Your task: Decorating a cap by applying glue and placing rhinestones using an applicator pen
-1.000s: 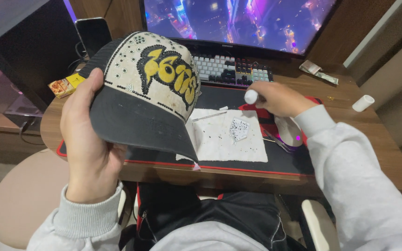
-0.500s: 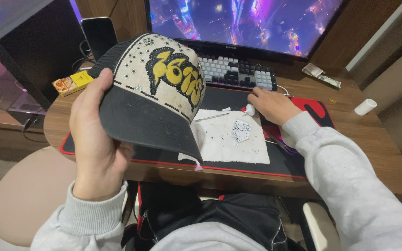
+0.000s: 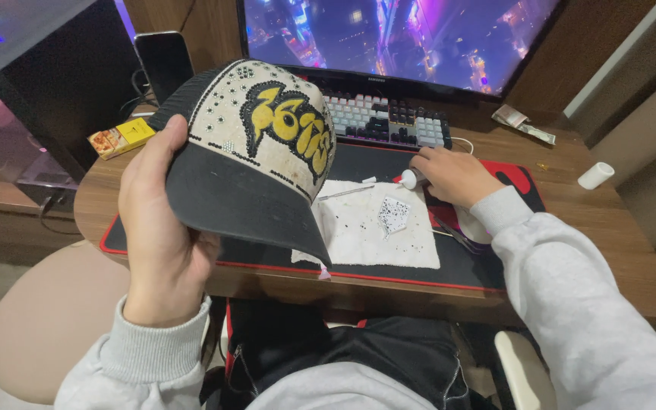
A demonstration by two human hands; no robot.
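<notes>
I see the left hand (image 3: pixel 162 228) gripping the cap (image 3: pixel 256 152) by its black brim, held above the desk mat (image 3: pixel 389 262). Its front panel is partly studded, wide patches bare (much left, I judge). The right hand (image 3: pixel 453 176) curls closed around a small white tube (image 3: pixel 409 179) beside the white cloth (image 3: pixel 377 231) with loose studs.

cap (image 3: pixel 267 144) hides left fingers | white cloth (image 3: pixel 377 228) partly covered | monitor (image 3: pixel 396 42) top cropped
</notes>
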